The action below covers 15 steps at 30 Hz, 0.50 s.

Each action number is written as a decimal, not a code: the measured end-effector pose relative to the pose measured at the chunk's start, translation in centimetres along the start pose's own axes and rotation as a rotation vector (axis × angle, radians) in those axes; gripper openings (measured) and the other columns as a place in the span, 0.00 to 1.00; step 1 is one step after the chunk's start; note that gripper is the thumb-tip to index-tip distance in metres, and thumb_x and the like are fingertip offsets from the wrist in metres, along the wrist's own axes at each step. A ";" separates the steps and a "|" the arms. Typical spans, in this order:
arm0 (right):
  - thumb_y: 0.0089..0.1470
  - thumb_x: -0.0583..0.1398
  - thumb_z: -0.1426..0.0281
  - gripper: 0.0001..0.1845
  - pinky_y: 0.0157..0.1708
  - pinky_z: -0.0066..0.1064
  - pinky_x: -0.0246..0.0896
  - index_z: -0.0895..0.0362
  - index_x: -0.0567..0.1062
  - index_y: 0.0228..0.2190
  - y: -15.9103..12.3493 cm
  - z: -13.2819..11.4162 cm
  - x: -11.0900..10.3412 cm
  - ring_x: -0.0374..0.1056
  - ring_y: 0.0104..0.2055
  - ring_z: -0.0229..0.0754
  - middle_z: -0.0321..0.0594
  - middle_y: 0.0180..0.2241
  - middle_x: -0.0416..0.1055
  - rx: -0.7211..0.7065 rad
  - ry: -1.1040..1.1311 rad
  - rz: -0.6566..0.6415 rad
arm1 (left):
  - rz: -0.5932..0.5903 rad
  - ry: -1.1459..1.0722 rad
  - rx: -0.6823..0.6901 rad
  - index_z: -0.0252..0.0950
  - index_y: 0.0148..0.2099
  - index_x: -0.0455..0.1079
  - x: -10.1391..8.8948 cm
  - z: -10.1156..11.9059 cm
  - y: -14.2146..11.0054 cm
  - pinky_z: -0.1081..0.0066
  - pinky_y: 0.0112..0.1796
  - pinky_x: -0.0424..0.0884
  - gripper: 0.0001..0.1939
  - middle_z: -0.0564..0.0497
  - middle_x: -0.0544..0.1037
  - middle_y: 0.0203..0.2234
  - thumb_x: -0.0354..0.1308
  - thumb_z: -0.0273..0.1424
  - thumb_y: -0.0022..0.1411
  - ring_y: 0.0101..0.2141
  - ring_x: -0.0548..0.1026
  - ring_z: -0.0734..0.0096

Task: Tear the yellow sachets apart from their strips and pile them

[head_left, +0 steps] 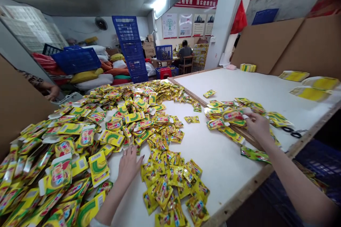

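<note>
My right hand (258, 126) is closed on the end of a small yellow-and-red candy box (236, 115), over a loose heap of similar boxes by the wooden strip. My left hand (129, 162) lies low over the white tabletop with its fingers stretched out, at the edge of a big pile of yellow candy boxes (87, 136); many have open flaps. I cannot tell whether its fingertips touch a box. Just right of that hand spreads a pile of small yellow candy packets (173, 179). Two packets (191, 119) lie apart on the table (210, 170).
Black-handled scissors (291, 132) rest near the right edge. A wooden strip (195, 96) divides the tabletop. Flat yellow stacks (310, 93) lie at the far right, before a cardboard wall (269, 44). Behind stand stacked blue crates (130, 49). A person's arm (49, 88) shows at left; another person (184, 52) sits behind.
</note>
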State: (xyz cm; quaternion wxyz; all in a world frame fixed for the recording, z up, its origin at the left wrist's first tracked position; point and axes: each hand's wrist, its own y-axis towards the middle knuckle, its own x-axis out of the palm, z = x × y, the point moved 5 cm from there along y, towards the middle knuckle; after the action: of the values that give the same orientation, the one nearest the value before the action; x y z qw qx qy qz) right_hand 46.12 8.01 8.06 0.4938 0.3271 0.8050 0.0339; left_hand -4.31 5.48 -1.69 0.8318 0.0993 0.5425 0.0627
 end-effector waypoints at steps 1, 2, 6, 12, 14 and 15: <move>0.52 0.50 0.69 0.22 0.33 0.35 0.59 0.68 0.68 0.46 1.0 0.0 -0.1 0.67 0.39 0.50 0.58 0.41 0.68 0.007 -0.031 0.031 | 0.027 0.034 -0.016 0.29 0.51 0.62 0.3 -1.1 0.5 0.48 0.48 0.58 0.22 0.33 0.66 0.49 0.49 0.36 0.57 0.52 0.60 0.43; 0.52 0.50 0.69 0.24 0.37 0.37 0.59 0.69 0.64 0.49 1.5 -0.3 0.2 0.64 0.44 0.54 0.62 0.48 0.63 0.001 -0.050 0.038 | 0.048 0.061 -0.028 0.28 0.51 0.63 0.7 -2.0 0.8 0.46 0.47 0.57 0.22 0.32 0.66 0.50 0.48 0.35 0.57 0.52 0.59 0.41; 0.52 0.55 0.69 0.23 0.42 0.36 0.58 0.60 0.63 0.50 0.7 -4.5 5.7 0.63 0.48 0.52 0.52 0.49 0.63 -0.071 -0.087 -0.141 | 0.072 0.091 -0.043 0.26 0.51 0.63 1.9 -3.4 1.4 0.48 0.50 0.53 0.21 0.32 0.66 0.49 0.46 0.30 0.57 0.52 0.60 0.42; 0.56 0.55 0.66 0.16 0.42 0.42 0.63 0.59 0.66 0.45 0.2 -10.3 15.0 0.65 0.44 0.43 0.44 0.46 0.65 0.023 -0.056 -0.365 | 0.039 -0.056 -0.097 0.30 0.48 0.67 1.0 -4.0 1.5 0.48 0.52 0.51 0.19 0.36 0.68 0.49 0.43 0.29 0.58 0.54 0.58 0.46; 0.56 0.55 0.66 0.16 0.41 0.41 0.64 0.59 0.66 0.46 0.3 -11.2 16.2 0.65 0.43 0.43 0.44 0.46 0.65 0.088 -0.027 -0.404 | 0.020 -0.151 -0.143 0.31 0.48 0.66 0.3 -4.3 0.8 0.48 0.52 0.53 0.19 0.37 0.68 0.50 0.42 0.29 0.59 0.55 0.58 0.47; 0.56 0.55 0.66 0.16 0.41 0.40 0.64 0.59 0.66 0.46 0.2 -11.6 16.4 0.66 0.43 0.43 0.44 0.46 0.65 0.105 -0.003 -0.423 | 0.003 -0.210 -0.170 0.31 0.49 0.65 0.1 -4.5 0.2 0.49 0.51 0.55 0.19 0.37 0.69 0.49 0.42 0.30 0.59 0.54 0.60 0.49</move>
State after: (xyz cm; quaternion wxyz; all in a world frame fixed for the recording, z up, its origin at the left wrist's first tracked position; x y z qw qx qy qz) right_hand 31.86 20.50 1.38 0.4734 0.1763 0.8556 -0.1127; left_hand -8.38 6.12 -3.48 0.8894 0.0354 0.4449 0.0990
